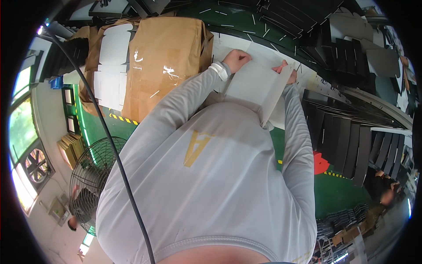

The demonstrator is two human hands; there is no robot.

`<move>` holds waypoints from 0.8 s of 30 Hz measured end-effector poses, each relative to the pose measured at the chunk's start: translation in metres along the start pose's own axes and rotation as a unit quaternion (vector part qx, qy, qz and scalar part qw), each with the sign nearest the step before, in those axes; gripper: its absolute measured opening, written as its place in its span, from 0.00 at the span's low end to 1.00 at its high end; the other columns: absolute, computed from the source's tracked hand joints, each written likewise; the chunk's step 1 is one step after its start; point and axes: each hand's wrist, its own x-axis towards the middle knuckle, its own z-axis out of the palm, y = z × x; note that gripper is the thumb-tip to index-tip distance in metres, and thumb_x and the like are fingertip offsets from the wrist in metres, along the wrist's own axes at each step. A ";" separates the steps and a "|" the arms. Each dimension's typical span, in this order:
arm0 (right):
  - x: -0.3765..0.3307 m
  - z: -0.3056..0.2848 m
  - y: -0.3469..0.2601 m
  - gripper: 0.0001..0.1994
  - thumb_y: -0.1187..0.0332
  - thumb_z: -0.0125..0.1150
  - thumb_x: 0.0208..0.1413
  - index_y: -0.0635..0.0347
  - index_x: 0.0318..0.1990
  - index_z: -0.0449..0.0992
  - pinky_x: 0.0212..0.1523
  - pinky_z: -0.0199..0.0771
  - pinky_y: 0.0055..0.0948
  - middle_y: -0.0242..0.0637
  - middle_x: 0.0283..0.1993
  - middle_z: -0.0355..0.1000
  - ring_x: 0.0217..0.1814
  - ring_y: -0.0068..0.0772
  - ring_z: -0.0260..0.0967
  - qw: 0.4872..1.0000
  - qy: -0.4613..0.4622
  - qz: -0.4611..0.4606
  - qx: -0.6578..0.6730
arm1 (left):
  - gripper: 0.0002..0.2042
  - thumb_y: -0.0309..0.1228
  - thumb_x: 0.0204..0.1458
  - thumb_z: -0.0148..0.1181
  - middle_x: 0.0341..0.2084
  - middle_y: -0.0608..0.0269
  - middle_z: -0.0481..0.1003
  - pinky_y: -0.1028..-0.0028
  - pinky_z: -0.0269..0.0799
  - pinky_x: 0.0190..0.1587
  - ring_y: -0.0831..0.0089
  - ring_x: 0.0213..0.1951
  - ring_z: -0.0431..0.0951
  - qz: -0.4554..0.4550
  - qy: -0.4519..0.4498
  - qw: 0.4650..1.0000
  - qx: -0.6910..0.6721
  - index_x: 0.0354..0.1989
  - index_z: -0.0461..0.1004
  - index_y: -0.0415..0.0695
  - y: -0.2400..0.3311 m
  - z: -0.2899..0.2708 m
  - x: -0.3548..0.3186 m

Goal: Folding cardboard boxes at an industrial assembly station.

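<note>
In front of my body I have a partly folded white cardboard box [252,83], tilted toward my chest, with a raised flap along its right side. My left hand [236,61], with a white band at the wrist, is closed at the box's far left corner, thumb and fingertips pinched at the edge. On the far right side, my right hand [288,74] is closed around the upper end of the raised flap. Part of that hand is hidden behind the cardboard.
A large brown paper-wrapped bundle [165,66] stands at the left, beside flat white box blanks [112,66]. Black cardboard pieces [338,136] are stacked at the right. A wire-cage fan [94,180] is at the lower left. Paper scraps litter the green surface beyond.
</note>
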 end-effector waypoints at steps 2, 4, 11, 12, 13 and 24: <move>0.001 -0.003 0.003 0.24 0.55 0.47 0.56 0.62 0.13 0.67 0.33 0.69 0.24 0.42 0.20 0.72 0.24 0.31 0.70 1.000 -0.006 0.002 0.012 | 0.09 0.30 0.47 0.54 0.24 0.50 0.75 0.74 0.69 0.34 0.68 0.26 0.74 -0.004 -0.006 1.000 0.012 0.31 0.75 0.36 0.000 0.001 0.001; 0.001 -0.001 0.003 0.24 0.54 0.47 0.56 0.62 0.15 0.68 0.32 0.69 0.25 0.41 0.19 0.72 0.23 0.31 0.70 1.000 -0.001 -0.002 0.001 | 0.09 0.30 0.47 0.54 0.24 0.51 0.75 0.74 0.69 0.35 0.69 0.26 0.74 -0.001 -0.005 1.000 0.010 0.31 0.75 0.36 -0.002 0.000 0.000; -0.002 0.003 0.003 0.25 0.52 0.41 0.58 0.62 0.18 0.70 0.31 0.69 0.23 0.38 0.21 0.71 0.24 0.27 0.68 1.000 -0.009 0.013 -0.002 | 0.09 0.30 0.47 0.55 0.27 0.50 0.75 0.72 0.69 0.36 0.63 0.29 0.75 -0.013 0.030 0.999 0.039 0.32 0.74 0.37 -0.001 0.005 -0.002; -0.002 0.004 0.005 0.25 0.51 0.40 0.58 0.62 0.18 0.70 0.31 0.69 0.23 0.38 0.22 0.71 0.24 0.27 0.68 1.000 0.001 -0.006 0.000 | 0.09 0.30 0.47 0.55 0.27 0.50 0.75 0.72 0.69 0.36 0.63 0.29 0.75 -0.012 0.028 0.999 0.039 0.32 0.74 0.37 0.002 0.007 -0.004; -0.002 0.004 0.007 0.26 0.51 0.39 0.58 0.62 0.19 0.71 0.31 0.69 0.22 0.37 0.23 0.72 0.24 0.26 0.67 1.000 0.010 -0.026 0.002 | 0.09 0.30 0.47 0.54 0.27 0.49 0.74 0.71 0.69 0.36 0.61 0.29 0.74 -0.004 0.043 0.997 0.059 0.31 0.74 0.37 0.005 0.009 -0.005; 0.000 0.007 0.003 0.24 0.54 0.38 0.59 0.63 0.22 0.73 0.33 0.68 0.23 0.37 0.23 0.72 0.25 0.26 0.68 0.999 -0.011 -0.017 -0.033 | 0.08 0.30 0.47 0.54 0.29 0.50 0.73 0.70 0.68 0.38 0.58 0.31 0.73 0.018 0.033 0.997 0.068 0.31 0.74 0.38 -0.004 0.000 -0.004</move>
